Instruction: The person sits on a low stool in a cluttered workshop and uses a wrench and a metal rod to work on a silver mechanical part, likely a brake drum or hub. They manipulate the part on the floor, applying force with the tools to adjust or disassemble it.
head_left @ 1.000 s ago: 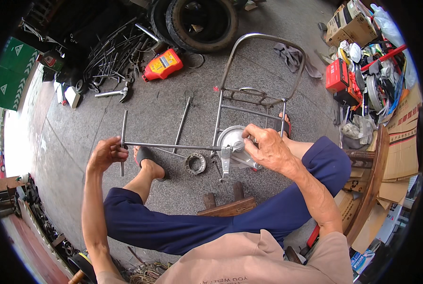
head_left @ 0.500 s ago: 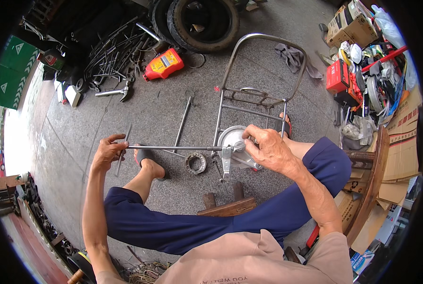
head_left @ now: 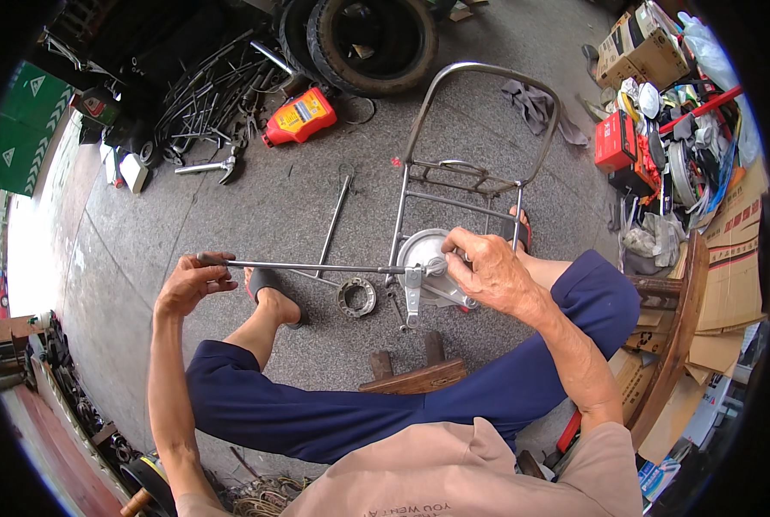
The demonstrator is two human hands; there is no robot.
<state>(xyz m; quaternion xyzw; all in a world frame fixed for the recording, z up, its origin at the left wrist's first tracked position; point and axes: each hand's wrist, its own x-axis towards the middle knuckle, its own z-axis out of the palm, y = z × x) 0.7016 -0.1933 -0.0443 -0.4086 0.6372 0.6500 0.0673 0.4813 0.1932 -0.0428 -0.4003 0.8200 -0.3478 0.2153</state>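
Note:
My left hand (head_left: 191, 284) is closed on the handle end of a long metal T-handle wrench (head_left: 307, 266), which lies horizontally toward a silver bracket (head_left: 413, 306) on a round hub plate (head_left: 417, 244). My right hand (head_left: 492, 276) has its fingers curled at the knob in the plate's middle; what they grip is partly hidden. The plate sits at the near end of a tubular metal rack frame (head_left: 546, 164). A toothed metal ring (head_left: 346, 308) and a bar frame (head_left: 336, 215) lie on the floor between my feet.
Two tyres (head_left: 376, 82), a red-and-yellow container (head_left: 299, 119), a hammer (head_left: 204, 168) and piled metal rods (head_left: 199, 112) are behind. Boxes (head_left: 639, 52), a red case (head_left: 613, 138) and cardboard (head_left: 729, 267) crowd the right. A wooden block (head_left: 411, 375) lies before my legs.
The wrench's crossbar has turned from upright through a tilt to almost flat in my left hand, whose fingers have shifted with it. My right hand has barely moved.

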